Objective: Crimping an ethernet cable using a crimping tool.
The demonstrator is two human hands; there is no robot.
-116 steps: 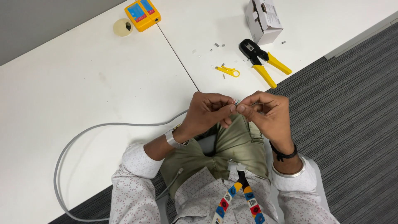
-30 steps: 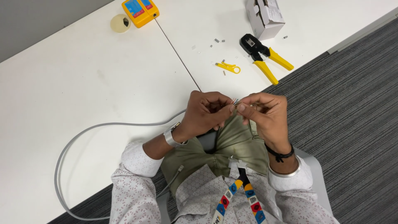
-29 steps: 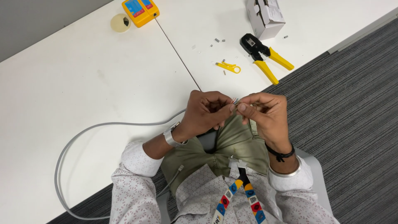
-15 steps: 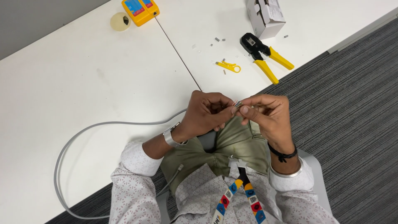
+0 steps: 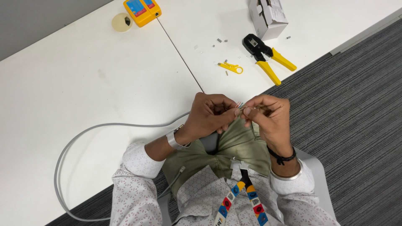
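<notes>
My left hand [image 5: 208, 114] and my right hand [image 5: 266, 118] meet above my lap, just off the white table's [image 5: 83, 83] edge. Both pinch the stripped end of a grey network cable [image 5: 104, 126], where short coloured wires [image 5: 239, 104] fan out between the fingertips. From my left hand the cable runs left over the table, loops round and comes back down to my lap, where its other end carries a clear plug [image 5: 181, 169].
A yellow-handled crimping tool [image 5: 267, 58] and a small yellow stripper [image 5: 231, 67] lie on the table beyond my hands, with small clear connectors scattered near them. A white cardboard box [image 5: 268, 16], a yellow cable tester [image 5: 142, 9] and a tape roll [image 5: 122, 21] sit farther back. Grey carpet lies to the right.
My hands have stayed together at the cable end, with only small finger movements on the wires. Nothing on the table has moved.
</notes>
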